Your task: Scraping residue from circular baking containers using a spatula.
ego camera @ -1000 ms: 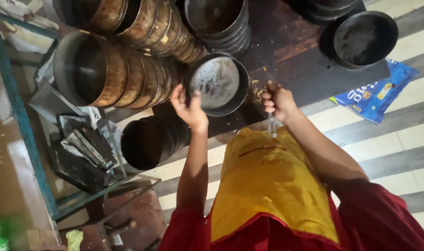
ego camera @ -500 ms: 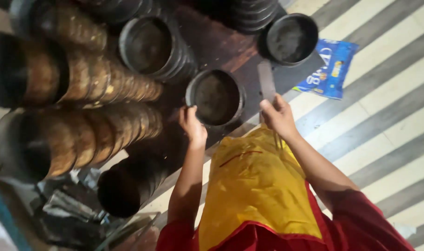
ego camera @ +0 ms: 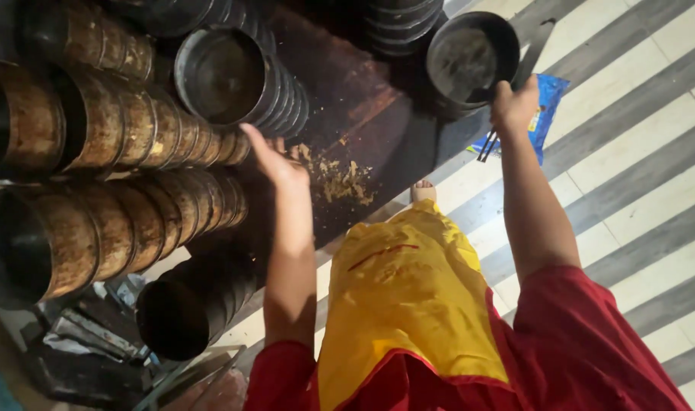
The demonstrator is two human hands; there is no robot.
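One view only, worn on the person's head, looking steeply down over the red sleeves and yellow apron (ego camera: pixel 408 304). Close range: both arms fill the middle. Left hand (ego camera: pixel 275 164) and right hand (ego camera: pixel 515 106) sit in the upper half. Stacked round tins (ego camera: pixel 134 137) crowd the left side, striped floor (ego camera: pixel 637 175) the right. Frame tilted; no second view.

The right hand (ego camera: pixel 513 106) hides the handle of its thin tool (ego camera: pixel 487 146); pan stacks (ego camera: pixel 28 228) run off frame.
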